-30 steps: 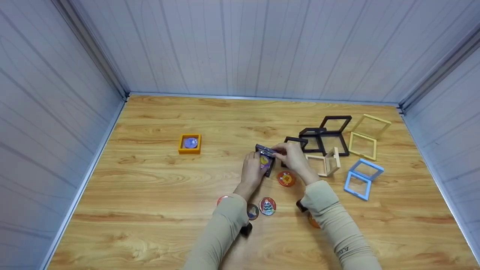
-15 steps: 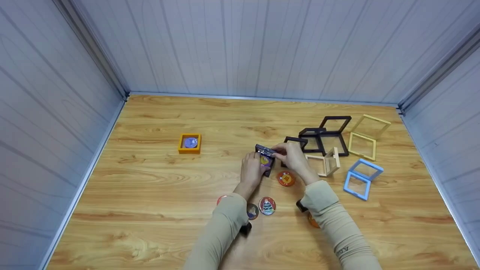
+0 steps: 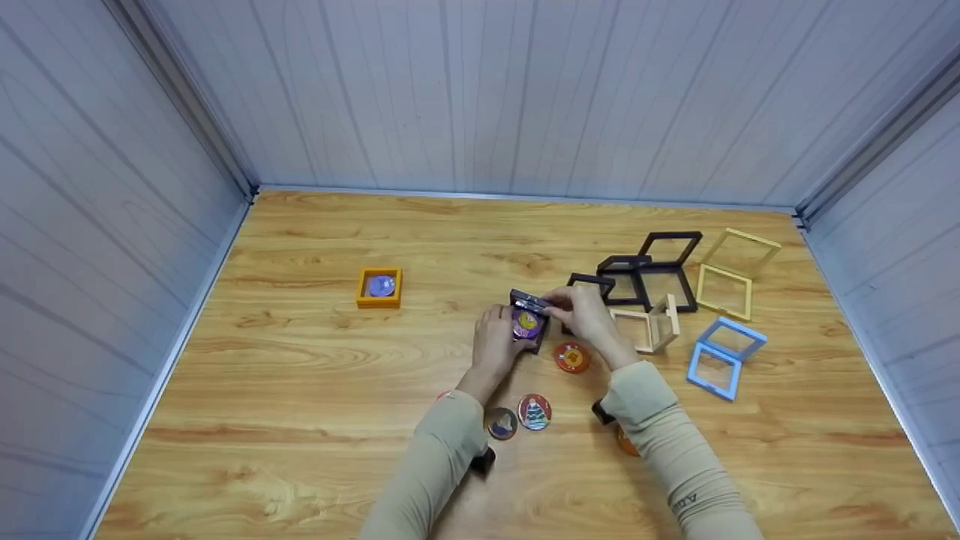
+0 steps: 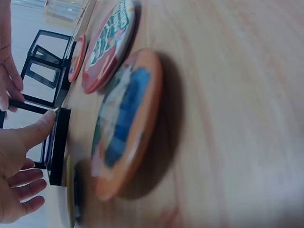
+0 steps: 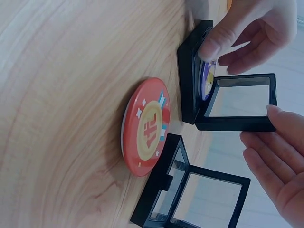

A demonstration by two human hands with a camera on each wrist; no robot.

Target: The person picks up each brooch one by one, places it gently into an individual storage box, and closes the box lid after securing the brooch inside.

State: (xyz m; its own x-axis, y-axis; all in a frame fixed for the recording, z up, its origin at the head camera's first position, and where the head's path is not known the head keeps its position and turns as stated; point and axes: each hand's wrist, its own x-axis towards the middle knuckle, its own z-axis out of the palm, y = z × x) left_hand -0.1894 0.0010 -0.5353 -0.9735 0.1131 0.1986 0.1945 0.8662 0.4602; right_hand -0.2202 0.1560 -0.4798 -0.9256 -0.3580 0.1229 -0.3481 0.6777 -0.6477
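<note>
A small black hinged display frame (image 5: 187,71) lies between my hands with its lid (image 5: 237,125) raised. Inside its base sits a round purple badge with a yellow figure (image 3: 528,324). My right hand (image 3: 589,313) pinches the lid's edge between thumb and fingers. On the other side, my left hand (image 3: 493,343) has its thumb at the base's rim, right by the badge, and its other fingers hang loosely outside the frame. A red badge with a gold centre (image 5: 146,128) lies just right of the frame, beside another raised-lid black frame (image 5: 157,187).
Right of the hands stand several opened frames: black (image 3: 688,289), beige (image 3: 673,322), pale yellow (image 3: 724,311) and blue (image 3: 712,387). A closed orange frame (image 3: 379,302) holding a purple badge lies left. Near the forearms are a tree badge (image 3: 535,412) and a dark badge (image 3: 502,424).
My left hand has drawn slightly left and toward me, uncovering more of the purple badge in the base. My right hand stays at the lid.
</note>
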